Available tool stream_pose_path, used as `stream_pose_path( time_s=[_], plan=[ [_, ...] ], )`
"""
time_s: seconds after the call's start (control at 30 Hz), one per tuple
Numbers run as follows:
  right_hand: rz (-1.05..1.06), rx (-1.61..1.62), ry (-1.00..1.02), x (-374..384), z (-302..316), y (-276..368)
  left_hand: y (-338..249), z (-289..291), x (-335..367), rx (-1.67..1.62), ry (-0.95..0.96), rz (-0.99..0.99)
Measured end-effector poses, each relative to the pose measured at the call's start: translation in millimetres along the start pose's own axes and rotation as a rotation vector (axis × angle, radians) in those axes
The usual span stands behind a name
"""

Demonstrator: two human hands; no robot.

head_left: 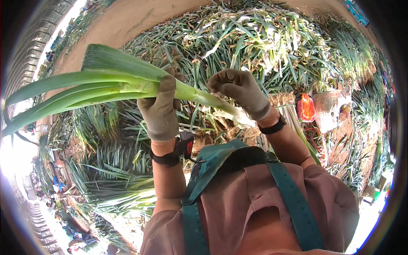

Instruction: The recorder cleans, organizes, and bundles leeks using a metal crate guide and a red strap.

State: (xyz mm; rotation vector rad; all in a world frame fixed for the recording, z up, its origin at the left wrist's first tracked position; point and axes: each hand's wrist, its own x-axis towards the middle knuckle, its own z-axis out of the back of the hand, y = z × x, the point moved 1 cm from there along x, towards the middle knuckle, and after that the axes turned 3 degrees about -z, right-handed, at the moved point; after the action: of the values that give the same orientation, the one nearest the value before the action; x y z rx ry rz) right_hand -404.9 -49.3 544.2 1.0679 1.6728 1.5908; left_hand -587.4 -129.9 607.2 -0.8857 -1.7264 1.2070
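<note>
A large leek (pixel 187 92) lies slantwise across the head view, its green leaves fanned to the left and its pale root end toward the lower right. My left hand (pixel 159 112), in a grey-brown work glove, is wrapped round the leek where the leaves meet the stem. Just above the pale stem is my right hand (pixel 244 93), gloved alike, with its fingers curled in toward the thumb. Whatever those fingers may pinch is too small or hidden to make out. The roots sit below my right wrist.
Beyond my hands spreads a heap of leek leaves and trimmings (pixel 255 42). Bundled leeks (pixel 127 148) lie at the left, more (pixel 352 55) at the far right. An orange-red bag (pixel 306 108) lies right of my right forearm. Brown bare ground (pixel 131 21) shows at the far side.
</note>
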Motion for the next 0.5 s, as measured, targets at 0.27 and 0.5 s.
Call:
stream_pose_path(
  time_s=[0.27,0.5],
  plan=[
    [0.047,-0.373,0.269,2,-8,16,7,-1,-11,-0.09,0.076,-0.002],
    [-0.597,0.215,0.586,-14,-16,3,-1,-1,-14,-0.242,0.291,-0.011]
  ],
)
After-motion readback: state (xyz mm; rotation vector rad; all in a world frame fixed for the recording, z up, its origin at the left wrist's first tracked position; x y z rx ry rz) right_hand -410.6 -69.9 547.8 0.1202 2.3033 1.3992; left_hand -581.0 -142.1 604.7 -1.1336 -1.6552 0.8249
